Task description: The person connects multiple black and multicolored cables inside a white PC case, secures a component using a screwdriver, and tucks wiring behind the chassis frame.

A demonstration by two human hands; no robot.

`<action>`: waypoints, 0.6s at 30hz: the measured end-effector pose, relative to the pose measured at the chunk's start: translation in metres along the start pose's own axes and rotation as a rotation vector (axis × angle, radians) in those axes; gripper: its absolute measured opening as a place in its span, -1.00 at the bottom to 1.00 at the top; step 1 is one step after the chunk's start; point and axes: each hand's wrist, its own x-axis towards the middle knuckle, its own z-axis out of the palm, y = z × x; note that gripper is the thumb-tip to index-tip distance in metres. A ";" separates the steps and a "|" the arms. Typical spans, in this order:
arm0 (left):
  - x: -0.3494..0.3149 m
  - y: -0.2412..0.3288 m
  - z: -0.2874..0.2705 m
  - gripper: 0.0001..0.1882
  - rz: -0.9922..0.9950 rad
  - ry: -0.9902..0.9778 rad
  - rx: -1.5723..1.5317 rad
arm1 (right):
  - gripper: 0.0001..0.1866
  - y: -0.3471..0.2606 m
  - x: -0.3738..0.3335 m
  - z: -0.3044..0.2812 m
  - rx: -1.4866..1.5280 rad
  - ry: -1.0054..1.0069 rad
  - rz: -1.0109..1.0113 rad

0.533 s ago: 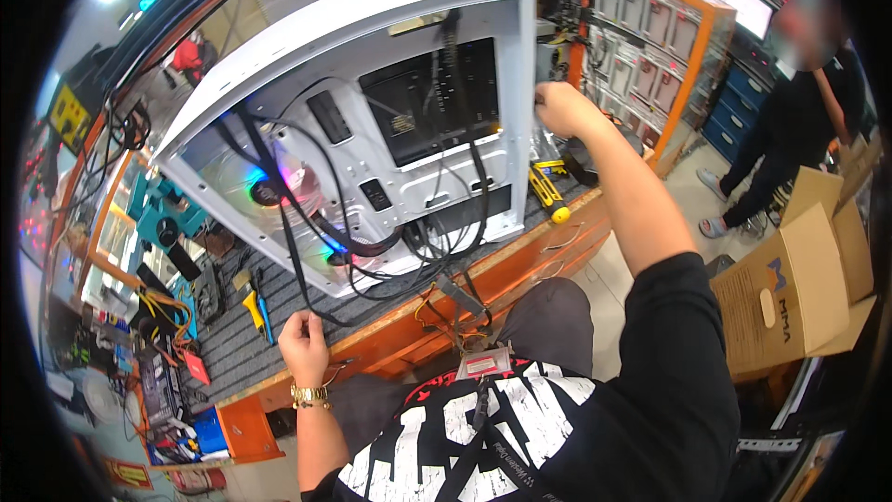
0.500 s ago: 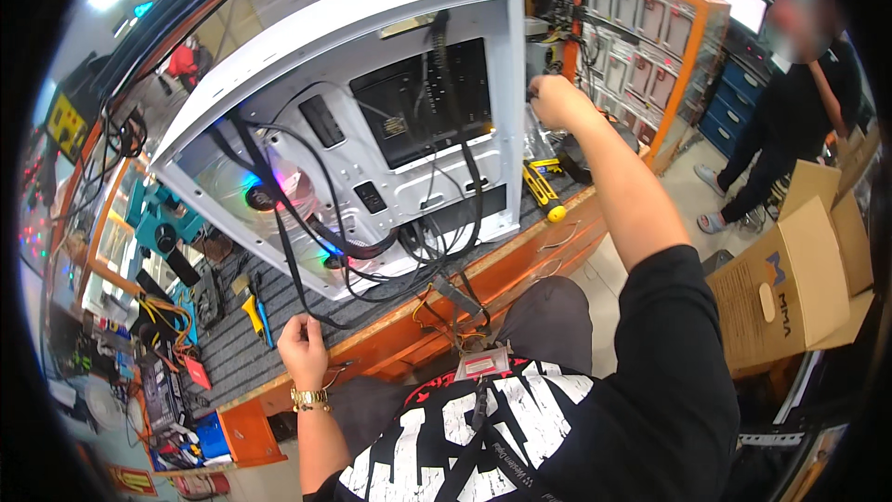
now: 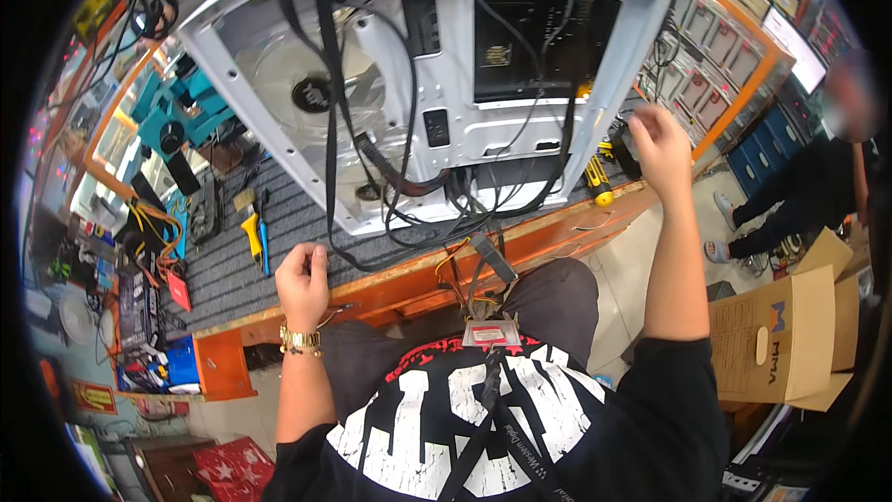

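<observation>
A white computer case [image 3: 618, 84] stands on the bench with its cable side facing me. Black cables [image 3: 331, 130] hang down inside it and loop out over its lower edge. Left of its middle is a fan [image 3: 313, 94], unlit. My left hand [image 3: 304, 284] rests at the bench's front edge, fingers curled in a loose fist, close to the looped cables; I see nothing in it. Beside the case's right side, my right hand [image 3: 663, 151] is raised, fingers bent, thumb apart from them, holding nothing visible. A yellow-and-black screwdriver [image 3: 599, 184] lies between that hand and the case.
A yellow-handled brush [image 3: 252, 234] and a slim blue tool [image 3: 264, 242] lie left of the case on the ribbed grey mat [image 3: 223, 284]. A teal device [image 3: 177, 116] stands farther back. An open cardboard box [image 3: 776, 339] and another person [image 3: 822, 167] are at the right.
The fan lights, coloured before, are now off. My right hand has drawn back from the case's right side. The view has shifted, so the case appears higher and farther right.
</observation>
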 end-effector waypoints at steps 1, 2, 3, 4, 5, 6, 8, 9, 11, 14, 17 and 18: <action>0.001 0.003 0.000 -0.79 -0.012 -0.001 -0.062 | -0.76 -0.006 -0.021 -0.009 0.194 -0.103 0.139; 0.003 0.003 0.001 -0.76 -0.004 -0.006 -0.136 | -0.79 -0.014 -0.043 -0.014 0.284 -0.183 0.153; 0.000 0.000 -0.002 -0.76 -0.024 0.008 -0.134 | -0.81 -0.022 -0.060 -0.009 0.379 -0.279 0.164; -0.001 -0.001 -0.003 -0.75 -0.043 0.025 -0.233 | -0.78 -0.027 -0.077 -0.005 0.408 -0.384 0.183; -0.001 -0.002 -0.004 -0.74 -0.053 0.042 -0.335 | -0.76 -0.033 -0.092 0.000 0.437 -0.481 0.198; -0.001 -0.007 -0.009 -0.70 -0.079 0.016 -0.391 | -0.76 -0.045 -0.104 0.007 0.438 -0.485 0.193; 0.000 0.002 -0.013 -0.68 -0.084 0.000 -0.451 | -0.65 -0.075 -0.124 0.029 0.698 -0.474 0.280; 0.001 0.008 -0.014 -0.67 -0.088 -0.020 -0.508 | -0.65 -0.087 -0.129 0.039 0.697 -0.470 0.270; 0.001 0.025 -0.014 -0.66 -0.063 -0.069 -0.562 | -0.55 -0.107 -0.134 0.053 0.859 -0.406 0.244; 0.006 0.071 -0.011 -0.60 0.092 -0.279 -0.691 | -0.58 -0.114 -0.129 0.065 0.893 -0.411 0.191; 0.000 0.097 -0.009 -0.53 0.122 -0.396 -0.742 | -0.64 -0.118 -0.125 0.062 0.838 -0.417 0.176; 0.000 0.101 -0.013 -0.52 0.102 -0.454 -0.748 | -0.67 -0.120 -0.125 0.060 0.795 -0.393 0.202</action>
